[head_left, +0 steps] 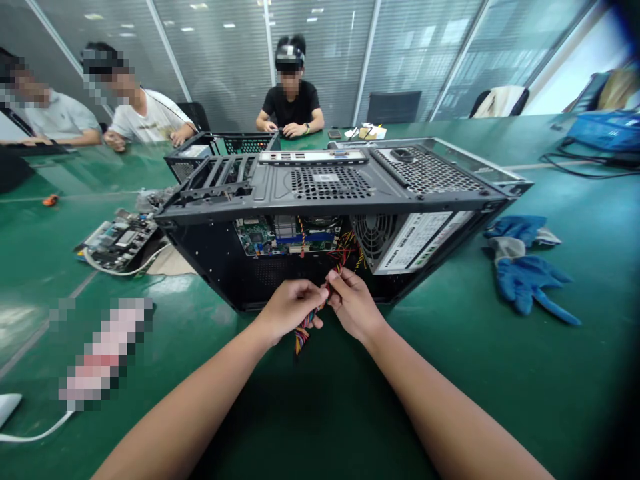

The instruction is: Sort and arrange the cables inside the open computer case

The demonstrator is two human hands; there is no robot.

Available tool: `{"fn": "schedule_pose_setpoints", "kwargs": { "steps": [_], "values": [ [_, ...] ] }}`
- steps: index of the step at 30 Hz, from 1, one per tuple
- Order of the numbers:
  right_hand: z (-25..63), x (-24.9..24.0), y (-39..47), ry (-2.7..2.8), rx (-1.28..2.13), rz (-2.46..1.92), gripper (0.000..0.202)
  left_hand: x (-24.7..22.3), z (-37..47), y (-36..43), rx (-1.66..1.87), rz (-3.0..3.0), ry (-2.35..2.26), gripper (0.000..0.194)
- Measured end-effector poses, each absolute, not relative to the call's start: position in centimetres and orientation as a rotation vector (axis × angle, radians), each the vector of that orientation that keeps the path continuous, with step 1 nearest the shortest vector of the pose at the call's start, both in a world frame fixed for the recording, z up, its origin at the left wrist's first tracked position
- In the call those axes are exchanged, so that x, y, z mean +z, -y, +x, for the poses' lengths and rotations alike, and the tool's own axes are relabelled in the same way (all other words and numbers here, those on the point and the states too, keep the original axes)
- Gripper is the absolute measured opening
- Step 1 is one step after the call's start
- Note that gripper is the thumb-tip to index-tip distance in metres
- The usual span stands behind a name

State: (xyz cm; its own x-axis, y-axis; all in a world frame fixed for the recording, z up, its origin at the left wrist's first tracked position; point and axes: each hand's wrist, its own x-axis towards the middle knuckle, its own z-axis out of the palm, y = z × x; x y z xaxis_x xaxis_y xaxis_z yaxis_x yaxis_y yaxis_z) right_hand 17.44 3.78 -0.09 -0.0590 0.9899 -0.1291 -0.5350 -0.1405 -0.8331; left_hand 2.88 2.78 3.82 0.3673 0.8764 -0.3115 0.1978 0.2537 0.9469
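Observation:
A black computer case (205, 257) lies on its side before me, its open side facing my hands. Inside it, a motherboard (255, 235) with a heatsink shows at the left, and a power supply (417, 243) with a fan sits at the upper right. A bundle of coloured power cables (302, 337) runs out of the case. My left hand (293, 303) pinches the bundle near its lower part. My right hand (353, 300) grips the same bundle a little higher, close to the left fingertips. The fingers hide part of the cables.
Blue work gloves (530, 283) lie right of the case. A loose circuit board assembly (120, 240) and a blurred power strip (107, 353) are on the left. Behind stands another open case (245, 143). Several people sit across the green table (550, 393). A blue bag (605, 130) lies far right.

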Motion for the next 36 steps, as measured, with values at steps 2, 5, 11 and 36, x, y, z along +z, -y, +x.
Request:
{"fn": "schedule_pose_setpoints", "kwargs": {
  "steps": [2, 5, 11, 36],
  "values": [
    [17.3, 0.0, -3.7, 0.741, 1.494, -0.904, 0.035, 4.0, 2.8, -2.7, 0.616, 1.477, -1.206, 0.027],
    [17.3, -0.1, -3.8, 0.775, 1.456, -0.942, 0.035, 4.0, 2.8, -2.5, 0.658, 1.773, -1.330, 0.021],
    [17.5, -0.5, -3.8, 0.903, 1.429, -0.962, 0.037, 3.8, 2.8, -2.2, 0.785, 2.026, -1.318, 0.014],
    [17.9, 0.5, -3.4, 0.785, 1.605, -0.895, 0.033, 4.8, 2.0, -3.2, 0.378, 1.410, -1.049, 0.022]
  ]
}}
